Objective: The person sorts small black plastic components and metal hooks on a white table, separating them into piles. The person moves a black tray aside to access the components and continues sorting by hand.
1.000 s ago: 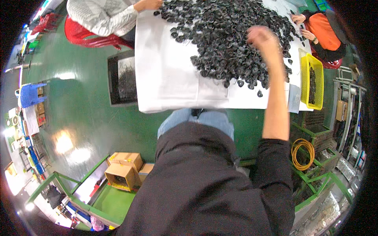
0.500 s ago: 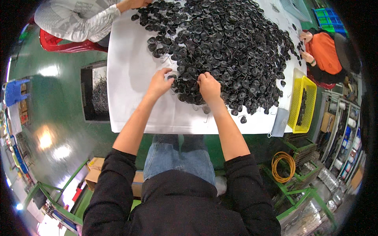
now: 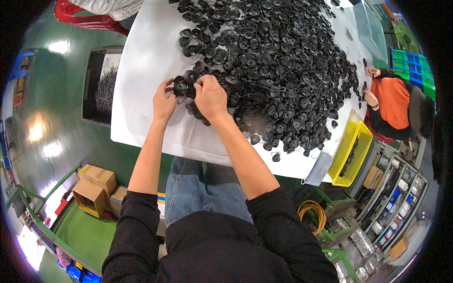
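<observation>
Many black round discs with thin metal wire hooks lie heaped on the white-covered table [image 3: 141, 94]. At the heap's left edge, my left hand [image 3: 163, 104] has its thumb and fingers curled around the rim of a black disc [image 3: 180, 87]. Just right of it, my right hand [image 3: 211, 98] pinches another black disc [image 3: 191, 76], partly hidden by the fingers. Both hands are close together, and more discs from the heap [image 3: 269, 61] lie under and beside them.
A yellow basket [image 3: 338, 166] holding dark pieces stands at the table's right edge beside a grey-blue face mask [image 3: 320, 165]. Across on the right, a person in orange [image 3: 390, 101] handles discs. A black crate [image 3: 89, 85] of wire pieces is left of the table.
Both my hands have moved left, the right one more, and come closer together, with several discs now at the left of the heap. The view has shifted as well.
</observation>
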Demonstrator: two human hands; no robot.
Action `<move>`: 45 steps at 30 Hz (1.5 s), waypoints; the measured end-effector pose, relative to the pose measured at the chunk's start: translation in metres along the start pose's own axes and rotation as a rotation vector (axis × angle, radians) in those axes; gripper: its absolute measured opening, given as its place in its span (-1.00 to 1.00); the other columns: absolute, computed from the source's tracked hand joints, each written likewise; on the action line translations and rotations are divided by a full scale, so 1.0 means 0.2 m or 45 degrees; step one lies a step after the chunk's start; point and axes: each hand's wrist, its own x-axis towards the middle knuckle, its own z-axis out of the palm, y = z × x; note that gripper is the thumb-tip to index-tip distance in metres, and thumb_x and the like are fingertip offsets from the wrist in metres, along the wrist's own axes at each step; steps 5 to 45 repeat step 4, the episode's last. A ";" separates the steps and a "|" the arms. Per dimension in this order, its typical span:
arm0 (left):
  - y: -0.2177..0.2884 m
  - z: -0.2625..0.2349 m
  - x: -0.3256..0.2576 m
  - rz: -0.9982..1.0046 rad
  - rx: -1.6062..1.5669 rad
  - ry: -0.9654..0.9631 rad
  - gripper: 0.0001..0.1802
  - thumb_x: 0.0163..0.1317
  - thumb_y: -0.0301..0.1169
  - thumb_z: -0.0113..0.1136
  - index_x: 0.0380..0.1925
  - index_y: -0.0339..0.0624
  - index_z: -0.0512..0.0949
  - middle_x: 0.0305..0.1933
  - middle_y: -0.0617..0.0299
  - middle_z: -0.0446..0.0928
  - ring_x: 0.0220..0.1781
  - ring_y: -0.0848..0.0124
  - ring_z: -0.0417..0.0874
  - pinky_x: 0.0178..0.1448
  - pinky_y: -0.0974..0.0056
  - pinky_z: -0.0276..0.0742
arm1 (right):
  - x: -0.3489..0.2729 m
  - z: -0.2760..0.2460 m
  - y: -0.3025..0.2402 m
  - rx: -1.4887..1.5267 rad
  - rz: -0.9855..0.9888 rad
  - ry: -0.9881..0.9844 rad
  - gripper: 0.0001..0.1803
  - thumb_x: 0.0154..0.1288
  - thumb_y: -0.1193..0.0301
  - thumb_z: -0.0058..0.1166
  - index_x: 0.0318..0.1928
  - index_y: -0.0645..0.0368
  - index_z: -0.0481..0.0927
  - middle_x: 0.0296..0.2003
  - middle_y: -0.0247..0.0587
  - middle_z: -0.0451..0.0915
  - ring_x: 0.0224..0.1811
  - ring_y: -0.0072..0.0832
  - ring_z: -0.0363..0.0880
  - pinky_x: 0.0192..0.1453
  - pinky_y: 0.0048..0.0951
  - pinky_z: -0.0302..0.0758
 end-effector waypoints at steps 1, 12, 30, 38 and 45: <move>-0.01 0.00 -0.02 -0.003 0.066 0.023 -0.42 -0.08 -0.69 -0.11 0.06 -0.26 0.43 0.02 0.00 0.50 0.00 0.19 0.57 0.08 0.21 0.48 | 0.00 -0.03 0.01 -0.205 0.149 -0.154 -0.86 0.22 0.39 0.03 -0.29 0.20 0.45 -0.26 -0.05 0.51 -0.23 -0.06 0.54 -0.17 -0.15 0.47; -0.03 0.00 -0.03 0.096 0.206 0.085 -0.42 -0.09 -0.66 -0.08 0.05 -0.19 0.45 0.08 -0.04 0.48 0.17 0.22 0.46 0.30 0.16 0.27 | -0.05 -0.13 0.04 -0.148 0.261 -0.300 -0.83 0.18 0.38 0.08 -0.25 0.17 0.48 -0.21 -0.02 0.50 -0.14 -0.10 0.53 -0.03 -0.12 0.44; -0.03 0.00 -0.03 0.096 0.206 0.085 -0.42 -0.09 -0.66 -0.08 0.05 -0.19 0.45 0.08 -0.04 0.48 0.17 0.22 0.46 0.30 0.16 0.27 | -0.05 -0.13 0.04 -0.148 0.261 -0.300 -0.83 0.18 0.38 0.08 -0.25 0.17 0.48 -0.21 -0.02 0.50 -0.14 -0.10 0.53 -0.03 -0.12 0.44; -0.03 0.00 -0.03 0.096 0.206 0.085 -0.42 -0.09 -0.66 -0.08 0.05 -0.19 0.45 0.08 -0.04 0.48 0.17 0.22 0.46 0.30 0.16 0.27 | -0.05 -0.13 0.04 -0.148 0.261 -0.300 -0.83 0.18 0.38 0.08 -0.25 0.17 0.48 -0.21 -0.02 0.50 -0.14 -0.10 0.53 -0.03 -0.12 0.44; -0.03 0.00 -0.03 0.096 0.206 0.085 -0.42 -0.09 -0.66 -0.08 0.05 -0.19 0.45 0.08 -0.04 0.48 0.17 0.22 0.46 0.30 0.16 0.27 | -0.05 -0.13 0.04 -0.148 0.261 -0.300 -0.83 0.18 0.38 0.08 -0.25 0.17 0.48 -0.21 -0.02 0.50 -0.14 -0.10 0.53 -0.03 -0.12 0.44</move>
